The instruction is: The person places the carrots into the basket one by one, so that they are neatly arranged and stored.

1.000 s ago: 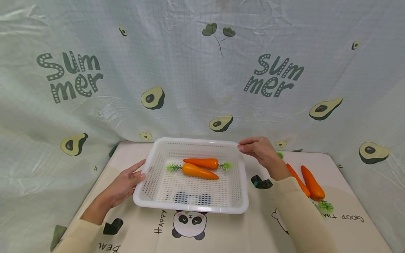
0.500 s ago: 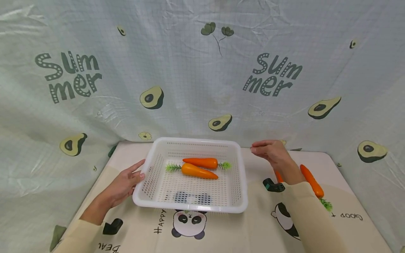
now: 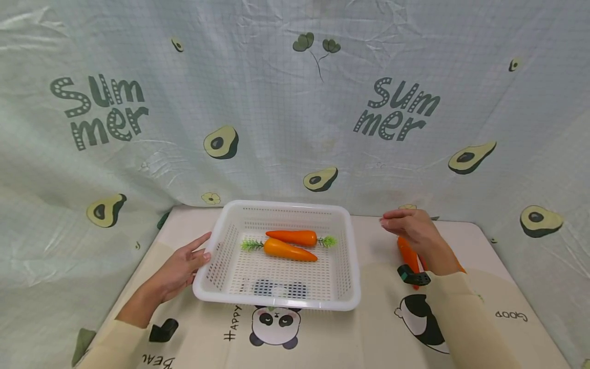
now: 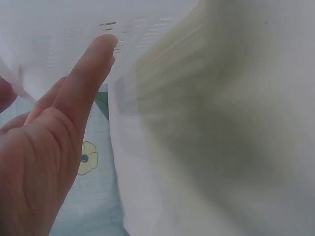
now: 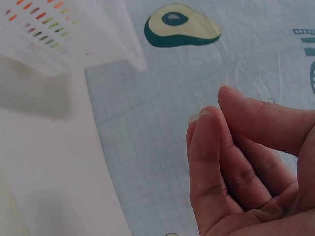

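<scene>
A white perforated plastic basket (image 3: 278, 303) holds two orange carrots with green tops, a redder carrot (image 3: 292, 237) behind a lighter carrot (image 3: 290, 250). My left hand (image 3: 182, 266) pinches the basket's left rim, thumb at the rim and fingers against the outer wall; in the left wrist view the index finger (image 4: 91, 73) presses that wall from outside. To the right of the basket, my right hand (image 3: 417, 233) hovers apart from it, fingers loosely bent and holding nothing. Below that hand lies another carrot (image 3: 407, 252), with more orange partly hidden by hand and wrist.
A pale tablecloth (image 3: 332, 338) with printed pandas and lettering covers the table. Behind it hangs a curtain (image 3: 272, 102) with avocado and "summer" prints, close to the basket's far rim. A small dark device (image 3: 413, 275) sits by my right wrist, another dark device (image 3: 163, 330) by my left.
My right hand has left the basket's far right corner and moved right, over the loose carrots, now covering much of them. The basket and my left hand have stayed in place.
</scene>
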The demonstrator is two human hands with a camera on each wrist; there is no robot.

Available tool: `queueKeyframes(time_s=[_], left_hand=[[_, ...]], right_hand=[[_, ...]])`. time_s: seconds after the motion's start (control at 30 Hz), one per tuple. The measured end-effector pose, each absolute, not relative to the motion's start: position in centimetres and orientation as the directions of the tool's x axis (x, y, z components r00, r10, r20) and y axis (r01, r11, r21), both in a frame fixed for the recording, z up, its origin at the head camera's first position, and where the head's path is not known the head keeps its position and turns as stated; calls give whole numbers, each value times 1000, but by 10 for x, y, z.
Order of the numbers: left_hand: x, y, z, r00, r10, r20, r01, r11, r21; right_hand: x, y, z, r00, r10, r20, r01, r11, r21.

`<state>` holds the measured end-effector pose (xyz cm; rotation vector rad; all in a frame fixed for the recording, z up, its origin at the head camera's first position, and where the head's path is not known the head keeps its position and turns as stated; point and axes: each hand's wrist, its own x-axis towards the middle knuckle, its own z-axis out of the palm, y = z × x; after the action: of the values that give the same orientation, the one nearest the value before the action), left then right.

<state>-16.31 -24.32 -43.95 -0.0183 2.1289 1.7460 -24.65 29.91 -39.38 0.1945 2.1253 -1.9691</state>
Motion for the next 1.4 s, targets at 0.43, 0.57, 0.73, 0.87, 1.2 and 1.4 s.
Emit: queueKeyframes(time_s=[0.43,0.57,0.73,0.87,1.2,1.4], left_hand=[[-164,-243,-441,-926,229,-299,-248,225,942],[-163,-243,-441,-926,231,-298,-247,226,942],[-163,-243,-440,-926,231,-298,-245,230,942],[-163,-244,-440,-926,234,-296,-243,229,942],[-161,-242,-439,-927,224,-300,-244,245,938],[-162,-242,-438,-926,235,-297,-243,232,942]], right_hand=[[-241,316,-402,-961,-66,-267,260,98,-960],[-239,319,-403,-962,-63,-265,258,108,-960],[-236,322,-403,-960,-50,-274,267,121,-956],[-234,326,-403,-959,-23,-283,279,113,-954],[-224,337,-413,-963,25,-269,270,108,-957],[-216,342,-421,-961,87,-262,272,137,-952]])
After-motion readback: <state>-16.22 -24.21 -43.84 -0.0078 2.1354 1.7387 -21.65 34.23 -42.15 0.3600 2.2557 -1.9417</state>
